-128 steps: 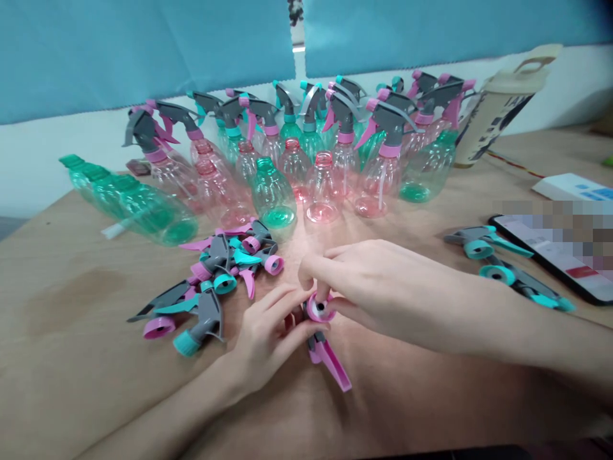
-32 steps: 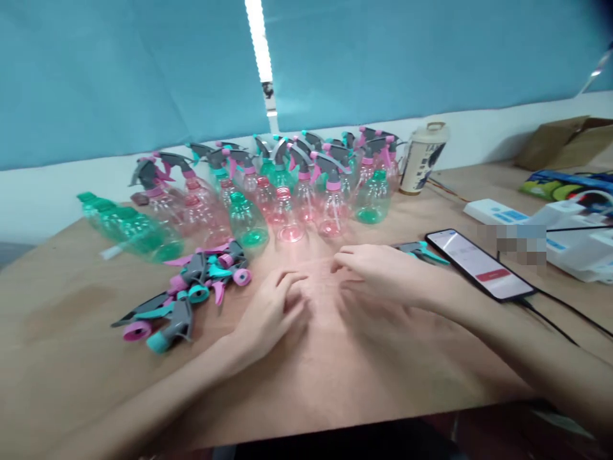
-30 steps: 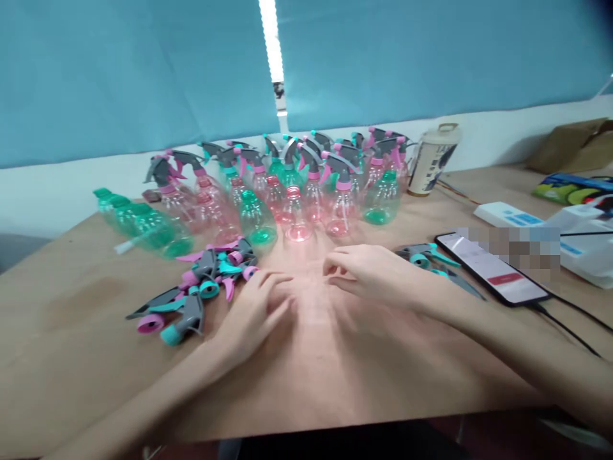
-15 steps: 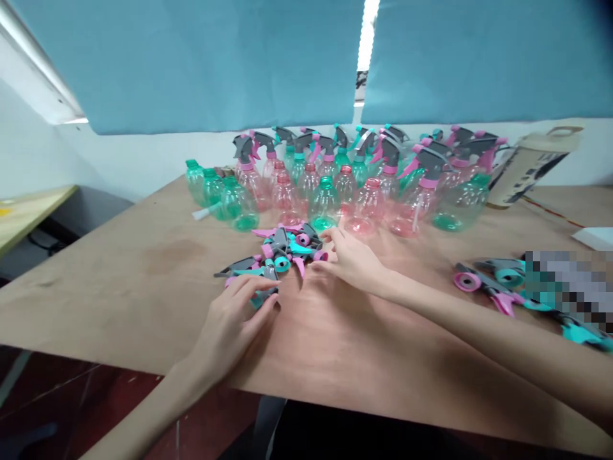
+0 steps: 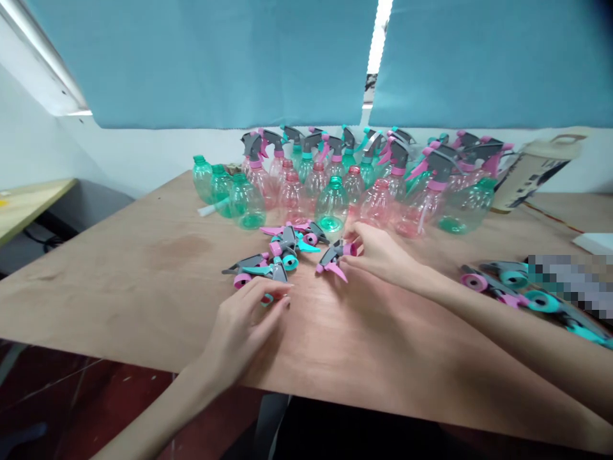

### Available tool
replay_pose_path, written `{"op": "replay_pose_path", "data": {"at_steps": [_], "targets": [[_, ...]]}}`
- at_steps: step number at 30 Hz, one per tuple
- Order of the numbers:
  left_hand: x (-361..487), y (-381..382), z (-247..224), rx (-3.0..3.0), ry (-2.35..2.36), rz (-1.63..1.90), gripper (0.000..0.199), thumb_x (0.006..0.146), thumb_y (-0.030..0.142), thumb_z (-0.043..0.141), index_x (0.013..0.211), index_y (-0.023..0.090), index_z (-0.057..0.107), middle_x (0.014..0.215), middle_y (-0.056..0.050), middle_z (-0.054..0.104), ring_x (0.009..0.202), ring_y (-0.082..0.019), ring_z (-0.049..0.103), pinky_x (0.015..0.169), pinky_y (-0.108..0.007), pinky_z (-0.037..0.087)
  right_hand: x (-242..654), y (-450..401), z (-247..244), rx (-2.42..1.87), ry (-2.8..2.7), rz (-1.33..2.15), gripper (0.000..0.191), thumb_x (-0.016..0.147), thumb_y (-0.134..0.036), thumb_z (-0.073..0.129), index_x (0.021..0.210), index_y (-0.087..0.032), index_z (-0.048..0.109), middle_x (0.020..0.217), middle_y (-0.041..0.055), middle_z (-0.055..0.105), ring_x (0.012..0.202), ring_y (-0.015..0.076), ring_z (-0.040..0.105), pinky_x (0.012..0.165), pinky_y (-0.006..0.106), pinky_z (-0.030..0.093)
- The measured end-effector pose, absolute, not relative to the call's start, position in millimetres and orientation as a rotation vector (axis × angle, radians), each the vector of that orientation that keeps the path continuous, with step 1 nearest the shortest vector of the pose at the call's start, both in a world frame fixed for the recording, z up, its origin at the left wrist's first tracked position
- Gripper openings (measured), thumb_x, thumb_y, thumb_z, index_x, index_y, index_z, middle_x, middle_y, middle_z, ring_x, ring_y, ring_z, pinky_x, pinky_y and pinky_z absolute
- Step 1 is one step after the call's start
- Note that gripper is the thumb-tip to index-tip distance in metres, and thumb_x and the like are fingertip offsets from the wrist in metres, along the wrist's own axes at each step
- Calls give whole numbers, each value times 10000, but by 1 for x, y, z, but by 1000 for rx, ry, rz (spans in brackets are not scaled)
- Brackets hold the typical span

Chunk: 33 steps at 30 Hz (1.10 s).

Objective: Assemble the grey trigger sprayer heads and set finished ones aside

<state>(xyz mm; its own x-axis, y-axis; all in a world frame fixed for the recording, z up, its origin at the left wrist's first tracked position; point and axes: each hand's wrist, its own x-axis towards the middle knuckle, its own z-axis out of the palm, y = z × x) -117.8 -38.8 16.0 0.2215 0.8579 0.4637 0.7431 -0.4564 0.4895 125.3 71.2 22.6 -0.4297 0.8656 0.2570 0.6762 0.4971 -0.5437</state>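
In my right hand (image 5: 376, 249) is a grey-and-pink trigger spray head (image 5: 332, 260), pinched at its pink collar, its pink trigger pointing toward me. My left hand (image 5: 244, 316) lies at the near side of the spray head pile, thumb and fingers curved and apart. Between them shows part of a grey-and-teal spray head (image 5: 276, 271); whether the fingertips touch it is hard to tell. Other loose heads lie heaped behind, among them a grey one with a pink collar (image 5: 286, 237). Just beyond the pile stands a green bottle (image 5: 331, 207) without a head.
Several pink and green bottles crowd the back of the wooden table (image 5: 119, 275), many topped with spray heads. A large cream container (image 5: 536, 169) leans at the back right. More loose spray heads (image 5: 498, 287) lie at the right, beside a blurred-out patch.
My right hand has taken a grey-and-pink spray head from the right side of the pile and drawn it slightly rightward. My left hand has stayed by the pile.
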Motion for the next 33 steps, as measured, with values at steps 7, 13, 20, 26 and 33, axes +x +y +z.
{"op": "replay_pose_path", "data": {"at_steps": [7,13,20,26,33], "targets": [[-81,-19,17,2246,1403,1035,256,853,280,594,1099,218,557,1088,-52,640,916,-196,625,782,-341,528,147,30,63,-1025,-2422,650,253,728,-187,640,959,-189,537,925,22,634,765,143,604,665,265,478],[-49,-5,10,2328,1126,897,330,846,281,622,1156,213,532,1163,-64,610,1086,-236,561,935,-395,446,148,7,61,-927,-2533,519,224,835,-192,581,1051,-194,523,1017,52,589,889,176,577,714,291,459],[-39,5,12,2299,1020,753,315,768,335,714,1042,221,609,1042,-28,616,982,-225,577,864,-352,450,161,5,58,-970,-2558,521,170,845,-192,584,1005,-177,528,1000,51,563,878,174,571,700,282,471],[-27,15,4,2254,1040,851,269,770,347,708,981,197,631,989,-28,654,931,-226,598,845,-354,460,170,14,44,-857,-2524,502,230,852,-85,518,1056,-190,526,1069,47,565,952,165,582,741,263,489],[-20,25,-2,2247,993,1075,253,738,261,746,952,176,642,999,-51,675,947,-227,597,864,-368,458,175,25,46,-844,-2451,391,134,863,-137,562,989,-179,540,1044,39,559,929,134,574,766,234,474]]}}
